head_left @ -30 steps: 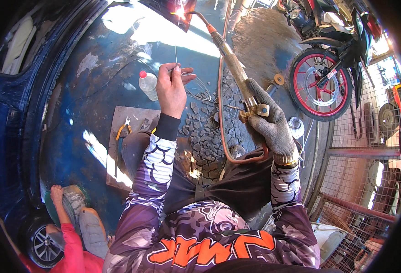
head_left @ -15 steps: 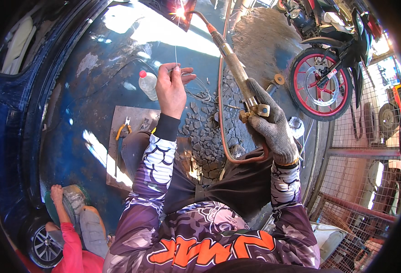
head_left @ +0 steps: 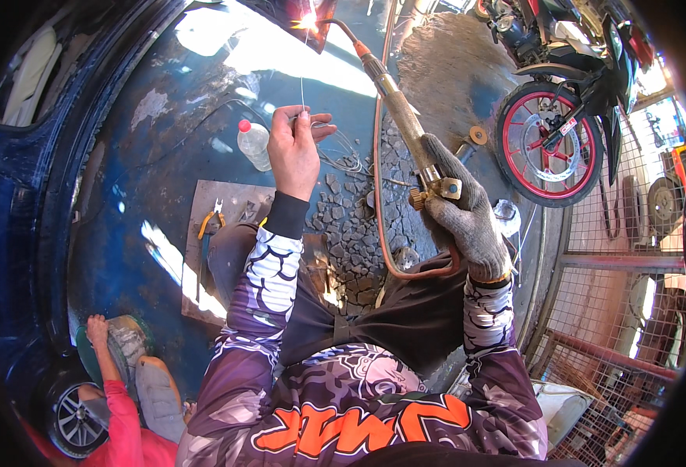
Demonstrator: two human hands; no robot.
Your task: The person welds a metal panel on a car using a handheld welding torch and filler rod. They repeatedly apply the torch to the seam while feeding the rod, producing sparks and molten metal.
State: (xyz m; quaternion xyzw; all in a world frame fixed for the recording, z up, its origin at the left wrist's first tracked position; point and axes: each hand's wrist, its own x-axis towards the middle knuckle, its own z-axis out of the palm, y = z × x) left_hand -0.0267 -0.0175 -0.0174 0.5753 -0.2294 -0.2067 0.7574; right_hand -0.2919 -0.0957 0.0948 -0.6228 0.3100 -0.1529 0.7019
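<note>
My bare left hand [head_left: 295, 159] pinches a thin filler wire [head_left: 302, 84] between thumb and forefinger, its other fingers loosely curled. The wire runs up to a bright glow at the lit tip of a gas welding torch [head_left: 399, 109]. My right hand [head_left: 466, 218], in a grey knitted glove, is wrapped round the torch handle next to its brass valve knobs. Beside the glow is the edge of a dark reddish metal piece [head_left: 312, 39], mostly cut off by the top of the picture. Glare hides the exact spot where wire and metal meet.
A reddish hose [head_left: 379, 226] loops near my right knee. Left of my left hand stand a clear bottle [head_left: 256, 148] and a board [head_left: 203, 201] with pliers [head_left: 212, 219]. A motorcycle wheel [head_left: 549, 144] is right, a dark blue car [head_left: 16, 233] left. Another person [head_left: 129, 428] crouches lower left.
My left hand has edged very slightly towards the glow with the filler wire. The torch and my right hand stay practically where they were.
</note>
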